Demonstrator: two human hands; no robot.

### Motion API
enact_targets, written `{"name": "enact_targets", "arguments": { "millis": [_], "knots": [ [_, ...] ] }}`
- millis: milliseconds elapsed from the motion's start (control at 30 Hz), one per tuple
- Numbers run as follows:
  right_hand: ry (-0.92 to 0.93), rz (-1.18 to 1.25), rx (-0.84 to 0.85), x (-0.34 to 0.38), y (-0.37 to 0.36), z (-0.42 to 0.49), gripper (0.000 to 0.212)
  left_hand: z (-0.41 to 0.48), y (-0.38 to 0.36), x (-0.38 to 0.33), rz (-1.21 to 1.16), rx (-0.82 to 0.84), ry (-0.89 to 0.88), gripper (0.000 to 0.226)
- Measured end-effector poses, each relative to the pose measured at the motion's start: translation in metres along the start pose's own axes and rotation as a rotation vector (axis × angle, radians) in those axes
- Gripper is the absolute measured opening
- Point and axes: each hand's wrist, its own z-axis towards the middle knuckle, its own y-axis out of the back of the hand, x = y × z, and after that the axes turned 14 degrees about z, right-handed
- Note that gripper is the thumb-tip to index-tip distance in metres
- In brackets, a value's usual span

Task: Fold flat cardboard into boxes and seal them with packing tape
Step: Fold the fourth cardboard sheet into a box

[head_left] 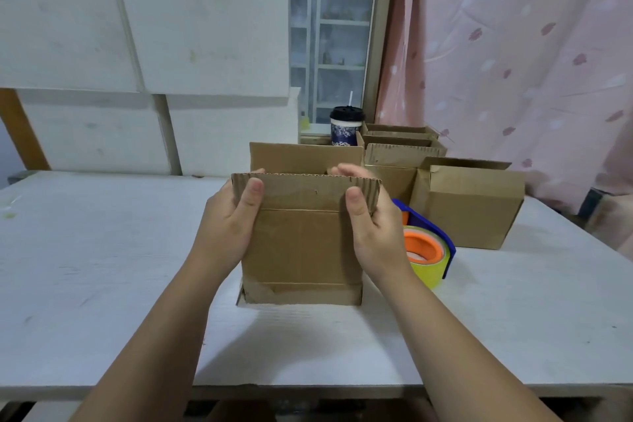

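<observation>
A brown cardboard box (301, 243) stands upright on the white table (102, 267), its top flaps open and pointing up. My left hand (226, 223) grips its left side, thumb on the near flap and fingers curled behind it. My right hand (373, 226) grips the right side the same way, fingertips showing over the flap's top edge. Just right of the box lies a blue tape dispenser (428, 250) with an orange core and a yellowish roll of packing tape, partly hidden behind my right wrist.
Several folded cardboard boxes (472, 209) stand at the back right of the table. A lidded paper cup (346, 127) with a straw sits behind them near the window. White foam boxes (171, 44) are stacked at the back left. A pink curtain (531, 62) hangs on the right.
</observation>
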Motion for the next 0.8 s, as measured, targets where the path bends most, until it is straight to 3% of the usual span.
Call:
{"name": "enact_targets", "arguments": {
  "millis": [133, 233, 333, 367, 500, 633, 733, 800],
  "knots": [
    [-0.108, 0.009, 0.021, 0.002, 0.001, 0.000, 0.041, -0.004, -0.005, -0.008, -0.084, -0.065, 0.040, 0.045],
    [-0.162, 0.153, 0.004, 0.004, 0.001, 0.004, 0.043, -0.005, -0.009, -0.009, -0.110, -0.115, 0.066, 0.033],
    [-0.146, 0.175, -0.092, 0.005, -0.002, 0.002, 0.023, -0.006, -0.010, -0.008, -0.100, -0.147, 0.046, 0.018],
    [-0.142, 0.180, -0.127, 0.004, -0.003, 0.001, 0.019, -0.006, -0.011, -0.006, -0.092, -0.150, 0.040, 0.020],
    [-0.208, 0.240, -0.089, 0.007, -0.003, 0.004, 0.045, -0.003, -0.008, -0.010, -0.223, -0.053, 0.174, 0.053],
    [-0.220, 0.181, -0.076, 0.010, -0.003, 0.008, 0.045, -0.003, -0.007, -0.015, -0.222, -0.050, 0.204, 0.051],
    [-0.176, 0.100, -0.108, 0.012, -0.005, 0.007, 0.029, -0.003, -0.008, -0.015, -0.203, -0.087, 0.182, 0.035],
    [-0.201, 0.075, -0.142, 0.012, -0.008, 0.006, 0.030, -0.004, -0.010, -0.017, -0.168, -0.117, 0.191, 0.026]
  ]
}}
